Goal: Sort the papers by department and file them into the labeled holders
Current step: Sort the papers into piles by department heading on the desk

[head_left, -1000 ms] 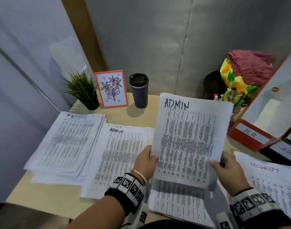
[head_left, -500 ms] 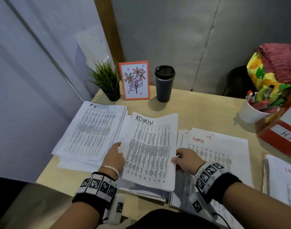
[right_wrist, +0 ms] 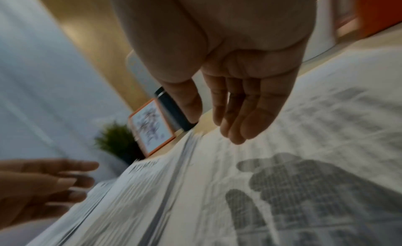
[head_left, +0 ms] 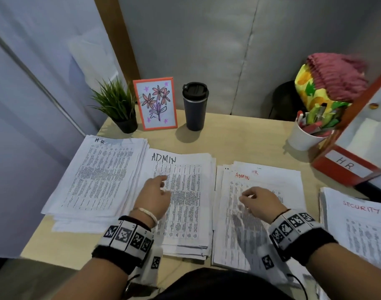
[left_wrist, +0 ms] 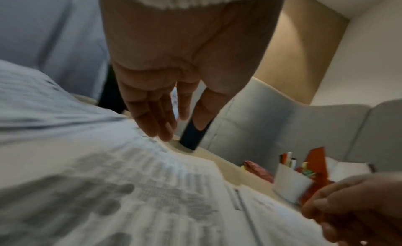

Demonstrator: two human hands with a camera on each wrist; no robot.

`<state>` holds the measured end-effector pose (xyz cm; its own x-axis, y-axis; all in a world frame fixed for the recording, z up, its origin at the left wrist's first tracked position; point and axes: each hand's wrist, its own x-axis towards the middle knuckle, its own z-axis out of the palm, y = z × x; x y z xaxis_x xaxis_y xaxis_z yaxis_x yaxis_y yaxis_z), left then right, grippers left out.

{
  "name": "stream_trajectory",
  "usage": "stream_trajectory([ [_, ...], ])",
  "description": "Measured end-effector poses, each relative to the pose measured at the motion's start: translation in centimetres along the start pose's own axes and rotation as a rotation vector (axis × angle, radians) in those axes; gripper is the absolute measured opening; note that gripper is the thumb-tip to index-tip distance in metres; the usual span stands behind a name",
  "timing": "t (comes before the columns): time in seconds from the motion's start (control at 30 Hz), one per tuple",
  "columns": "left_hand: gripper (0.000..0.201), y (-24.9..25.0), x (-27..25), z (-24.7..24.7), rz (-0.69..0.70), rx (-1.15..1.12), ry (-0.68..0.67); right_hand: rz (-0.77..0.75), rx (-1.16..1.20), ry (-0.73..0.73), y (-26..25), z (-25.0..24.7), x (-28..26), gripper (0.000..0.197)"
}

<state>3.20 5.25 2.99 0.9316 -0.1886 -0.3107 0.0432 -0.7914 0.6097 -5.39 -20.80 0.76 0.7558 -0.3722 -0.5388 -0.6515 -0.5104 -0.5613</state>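
Several paper piles lie on the desk: an HR pile (head_left: 98, 174) at left, an ADMIN pile (head_left: 187, 198) in black lettering beside it, an unsorted pile (head_left: 261, 191) topped by a red-lettered ADMIN sheet, and a SECURITY pile (head_left: 362, 226) at right. My left hand (head_left: 157, 191) hovers over the black ADMIN pile with fingers loose, holding nothing; the left wrist view shows its fingers (left_wrist: 156, 122) straight above the paper. My right hand (head_left: 256, 200) hovers empty over the unsorted pile, its fingers (right_wrist: 239, 115) relaxed. A red holder labeled HR (head_left: 345, 163) stands at the right.
Along the desk's back edge stand a small potted plant (head_left: 118, 107), a framed flower drawing (head_left: 156, 103) and a dark travel mug (head_left: 195, 106). A white cup of pens (head_left: 304, 135) sits by the red holder. A wall panel closes the left side.
The ADMIN sheet that both hands held up has been laid on the ADMIN pile at left. Both hands have let go, and the right hand has moved back over the middle pile.
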Motion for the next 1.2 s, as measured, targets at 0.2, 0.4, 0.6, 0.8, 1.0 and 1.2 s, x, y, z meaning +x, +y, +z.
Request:
stream_trajectory([
  [0.2,0.04,5.3,0.1,6.7,-0.014,-0.098,-0.295,0.3,0.154,0.111,8.8,-4.9,-0.1,0.019],
  [0.4,0.047,6.7,0.1,10.5,-0.105,0.087,-0.37,0.456,0.375,0.044,13.1,-4.1,0.4,0.038],
  [0.6,0.043,7.0,-0.2,12.0,-0.125,0.11,-0.31,0.384,0.412,-0.028,12.2,-4.3,-0.2,0.025],
  [0.8,0.035,6.7,-0.2,13.1,-0.209,-0.036,-0.244,0.276,0.281,0.068,11.2,-5.5,-1.1,0.036],
  [1.0,0.034,6.5,0.1,13.3,-0.257,-0.137,-0.184,0.211,0.405,0.43,12.2,-9.5,-2.2,0.012],
  [1.2,0.044,6.6,-0.1,13.6,-0.242,-0.244,-0.099,0.393,0.706,0.602,17.7,-13.6,-2.8,0.022],
])
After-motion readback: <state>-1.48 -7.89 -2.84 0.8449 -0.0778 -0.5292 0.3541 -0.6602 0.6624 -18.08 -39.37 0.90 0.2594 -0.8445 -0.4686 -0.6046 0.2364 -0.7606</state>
